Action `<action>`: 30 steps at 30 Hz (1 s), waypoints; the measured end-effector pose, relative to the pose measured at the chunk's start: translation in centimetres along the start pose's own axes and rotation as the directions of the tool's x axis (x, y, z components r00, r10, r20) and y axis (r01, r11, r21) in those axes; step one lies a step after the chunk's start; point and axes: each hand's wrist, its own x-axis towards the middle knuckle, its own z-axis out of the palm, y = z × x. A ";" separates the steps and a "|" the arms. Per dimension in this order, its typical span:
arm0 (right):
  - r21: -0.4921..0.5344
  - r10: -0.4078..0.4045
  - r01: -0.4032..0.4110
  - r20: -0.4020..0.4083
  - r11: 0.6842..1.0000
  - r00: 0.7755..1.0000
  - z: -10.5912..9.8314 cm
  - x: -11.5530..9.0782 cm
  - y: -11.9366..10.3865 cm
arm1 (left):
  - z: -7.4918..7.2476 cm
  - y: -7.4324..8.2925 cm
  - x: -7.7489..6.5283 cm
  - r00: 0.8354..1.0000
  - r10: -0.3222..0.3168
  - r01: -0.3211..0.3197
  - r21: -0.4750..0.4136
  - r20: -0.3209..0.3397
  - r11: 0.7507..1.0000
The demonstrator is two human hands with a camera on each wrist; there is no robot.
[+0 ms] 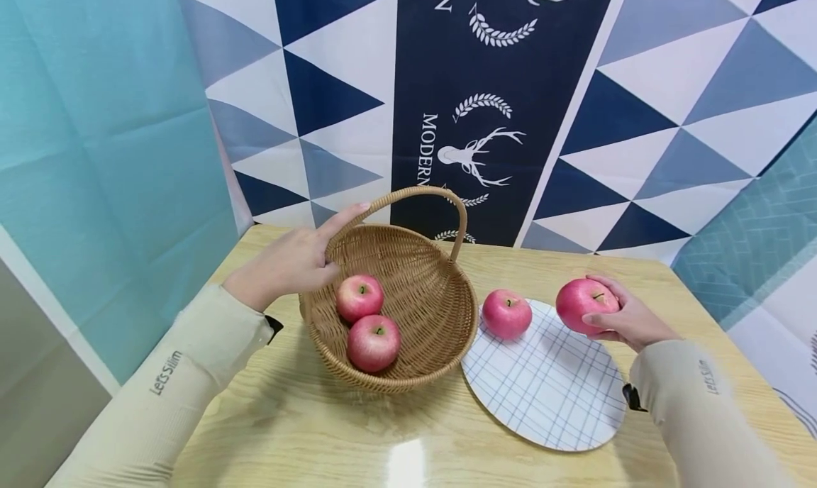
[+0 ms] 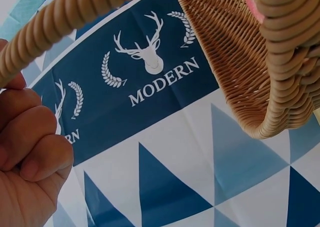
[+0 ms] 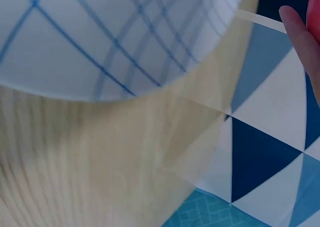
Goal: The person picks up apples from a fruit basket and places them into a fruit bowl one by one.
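A brown wicker basket (image 1: 421,289) with a tall arched handle (image 2: 65,17) stands on the table, tipped toward me. Inside it, on the left, lie two red apples, one apple (image 1: 360,298) behind the other apple (image 1: 374,342). My left hand (image 1: 296,261) holds the handle's left side, its index finger stretched along it; the other fingers (image 2: 35,137) are curled. To the right, my right hand (image 1: 628,314) grips a third apple (image 1: 584,305) above a white plate (image 1: 542,381) with blue checked lines. Another apple (image 1: 507,314) sits at the plate's left edge, beside the basket.
The wooden table (image 1: 306,431) has its far edge against a patterned cloth (image 1: 345,91) with triangles and deer heads. A teal curtain (image 1: 115,133) hangs at the left. The plate's rim (image 3: 115,98) lies close to the basket's right side.
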 end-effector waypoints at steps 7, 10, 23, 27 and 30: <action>-0.073 0.035 -0.039 -0.045 0.997 0.998 0.9 0.8 1.1 | 0.1 0.1 0.1 1.000 -0.013 0.014 -0.012 0.015 1.000; -0.069 0.045 -0.048 -0.047 0.996 0.998 1.3 1.0 1.4 | 0.1 0.2 0.1 0.999 -0.026 0.027 -0.015 0.020 1.000; -0.028 0.130 -0.132 -0.051 0.991 0.990 1.9 1.8 1.7 | 0.0 0.2 0.1 1.000 -0.017 0.017 0.000 0.009 1.000; -0.047 0.156 -0.156 -0.019 0.987 0.988 2.3 2.0 1.7 | 0.0 0.2 0.2 1.000 -0.001 0.001 0.007 0.005 1.000; -0.087 0.151 -0.152 -0.016 0.985 0.988 2.4 2.2 1.6 | 0.0 0.1 0.2 1.000 0.002 -0.003 0.008 0.005 1.000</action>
